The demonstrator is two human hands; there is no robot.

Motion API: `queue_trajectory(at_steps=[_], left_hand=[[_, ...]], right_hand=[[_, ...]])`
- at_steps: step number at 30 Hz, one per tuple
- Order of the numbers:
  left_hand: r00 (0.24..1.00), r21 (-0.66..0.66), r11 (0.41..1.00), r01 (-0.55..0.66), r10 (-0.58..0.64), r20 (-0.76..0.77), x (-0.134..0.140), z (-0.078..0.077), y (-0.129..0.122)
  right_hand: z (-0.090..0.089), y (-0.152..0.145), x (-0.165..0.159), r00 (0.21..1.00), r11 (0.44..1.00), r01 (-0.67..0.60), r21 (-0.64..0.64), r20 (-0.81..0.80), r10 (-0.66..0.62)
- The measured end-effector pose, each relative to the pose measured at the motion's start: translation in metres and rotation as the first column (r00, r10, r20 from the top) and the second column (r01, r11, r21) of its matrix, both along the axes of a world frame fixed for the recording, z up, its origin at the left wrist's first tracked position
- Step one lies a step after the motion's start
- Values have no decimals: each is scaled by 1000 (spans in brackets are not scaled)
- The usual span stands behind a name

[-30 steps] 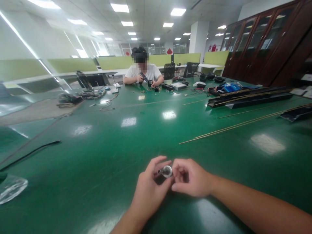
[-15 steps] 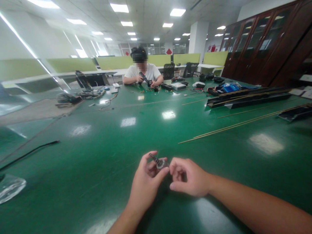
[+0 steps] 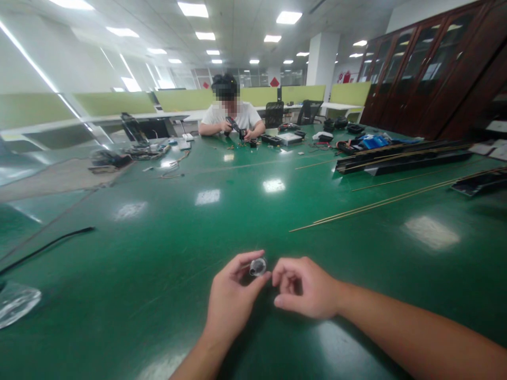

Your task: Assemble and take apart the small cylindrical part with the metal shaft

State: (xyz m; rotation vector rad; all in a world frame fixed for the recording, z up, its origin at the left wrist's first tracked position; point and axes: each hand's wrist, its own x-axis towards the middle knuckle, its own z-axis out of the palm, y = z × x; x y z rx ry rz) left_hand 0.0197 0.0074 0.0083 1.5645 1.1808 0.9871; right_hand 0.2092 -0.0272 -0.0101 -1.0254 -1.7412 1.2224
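Between thumb and fingertips, my left hand (image 3: 233,293) grips a small round part (image 3: 257,267) above the green table. Its round end, greyish and partly see-through, faces me and has a dark centre. The dark ribbed stem is now seen nearly end-on, so its length hardly shows. My right hand (image 3: 303,287) is just to the right of the part, not touching it. Its fingers are loosely curled, with the thumb apart from them and nothing visible between.
Thin brass-coloured rods (image 3: 364,208) and black channels (image 3: 400,158) lie to the right on the green table (image 3: 166,264). A black cable (image 3: 51,246) and clear plastic (image 3: 18,306) lie left. Across the table a person (image 3: 232,119) handles a dark tool, with scattered parts nearby.
My left hand has shifted slightly left and turned the part, so its stem, which pointed up and left before, now faces me. The right hand has barely moved.
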Motion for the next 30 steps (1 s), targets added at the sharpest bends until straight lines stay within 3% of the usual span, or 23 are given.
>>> queue_trajectory(at_steps=[9,17,30], left_hand=[[996,145,988,46,-33,-88,-3,-5,2],[974,211,977,15,33,-222,-5,-4,-2],[961,454,867,204,-88,-264,-1,0,-6]], right_hand=[[0,3,-2,982,982,189,-14,0,-189],[0,4,-2,982,981,191,-17,0,-191],[3,4,-1,979,980,196,23,48,-197]])
